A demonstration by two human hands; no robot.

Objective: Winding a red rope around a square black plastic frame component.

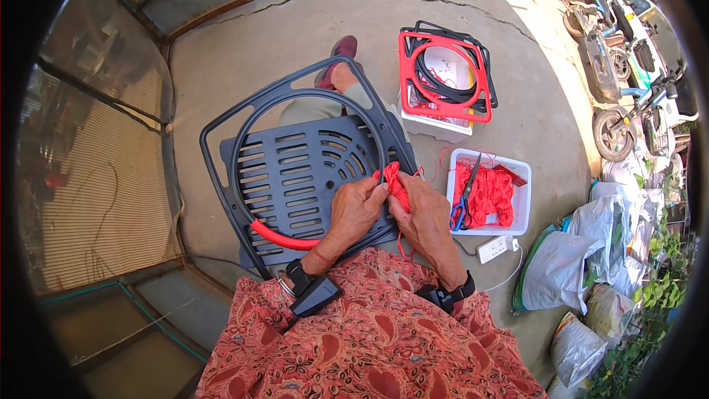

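Observation:
A dark plastic frame with a round ring lies over a grey slotted plastic panel in front of me. Along the ring's lower left, a stretch is covered in red; the rest shows dark. My left hand is closed at the ring's right side, thumb and fingers pinched on it. Close beside it, my right hand is closed around a bunch of red yarn, which touches the ring. A loose red strand hangs below the hands. Both hands' inner fingertips are partly hidden.
To the right, a white tray holds red yarn skeins and blue-handled scissors. Beyond stands a white box topped by red and black frames. A power strip, sacks and parked scooters lie farther right.

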